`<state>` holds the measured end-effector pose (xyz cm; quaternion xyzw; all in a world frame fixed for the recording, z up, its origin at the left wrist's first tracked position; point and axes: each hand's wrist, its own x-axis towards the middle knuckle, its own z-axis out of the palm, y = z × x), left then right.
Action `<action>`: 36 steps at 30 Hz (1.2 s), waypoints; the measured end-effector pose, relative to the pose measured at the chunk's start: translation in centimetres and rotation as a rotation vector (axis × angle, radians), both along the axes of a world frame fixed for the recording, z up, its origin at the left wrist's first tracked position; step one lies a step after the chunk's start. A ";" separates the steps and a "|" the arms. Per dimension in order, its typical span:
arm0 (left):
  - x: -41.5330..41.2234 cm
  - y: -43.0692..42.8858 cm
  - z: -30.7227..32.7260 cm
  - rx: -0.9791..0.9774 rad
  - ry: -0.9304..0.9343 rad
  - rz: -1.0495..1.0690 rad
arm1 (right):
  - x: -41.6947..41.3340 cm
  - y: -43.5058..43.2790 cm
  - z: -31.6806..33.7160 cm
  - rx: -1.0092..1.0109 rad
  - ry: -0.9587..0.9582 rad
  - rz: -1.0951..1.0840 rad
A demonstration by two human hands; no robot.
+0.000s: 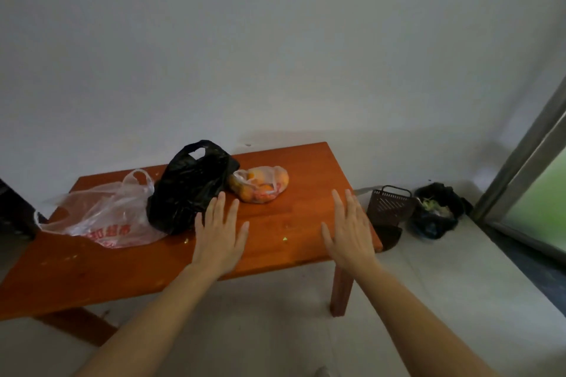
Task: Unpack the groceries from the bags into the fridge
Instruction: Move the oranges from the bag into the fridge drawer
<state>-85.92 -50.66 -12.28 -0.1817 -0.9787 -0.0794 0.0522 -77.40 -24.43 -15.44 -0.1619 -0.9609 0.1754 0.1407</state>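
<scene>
On the orange-brown wooden table (306,168) set against the white wall (275,40), you have three bags, all resting on the top and none in your grip. Count one: a clear bag with red print (104,217) lies slumped at the left end, its handles loose. Count two: a black bag (186,190) stands crumpled in the middle, one handle loop raised, its lower left edge touching the clear one. Count three: a small bag of orange fruit (260,184) lies just right of the black bag, toward the far edge; several fruits show through the film, but the exact number cannot be told. Your two hands are over the near half of the table, palms down. Your left hand (219,232) has its fingers straight and spread, holding nothing, fingertips just beside the black bag's lower right edge; contact cannot be told. Your right hand (349,232) is likewise flat and spread, empty, over the right end of the table and well apart from all three bags. Two small yellowish scraps (285,240) lie on the wood between and beside your hands. On the floor (459,285) to the right stand one brown slotted basket (389,203) and one black sack (436,211) open on greenish waste.
</scene>
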 end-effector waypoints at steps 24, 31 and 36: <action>-31.9 5.0 -8.1 -0.142 -0.388 -0.340 | -35.3 -1.8 -6.1 -0.237 -0.774 0.461; -38.9 5.4 -9.7 -0.166 -0.368 -0.400 | -41.9 -2.0 -5.7 -0.094 -0.643 0.266; -40.9 5.6 -11.4 0.058 -0.339 -0.370 | -44.3 -0.6 -5.9 -0.018 -0.569 0.160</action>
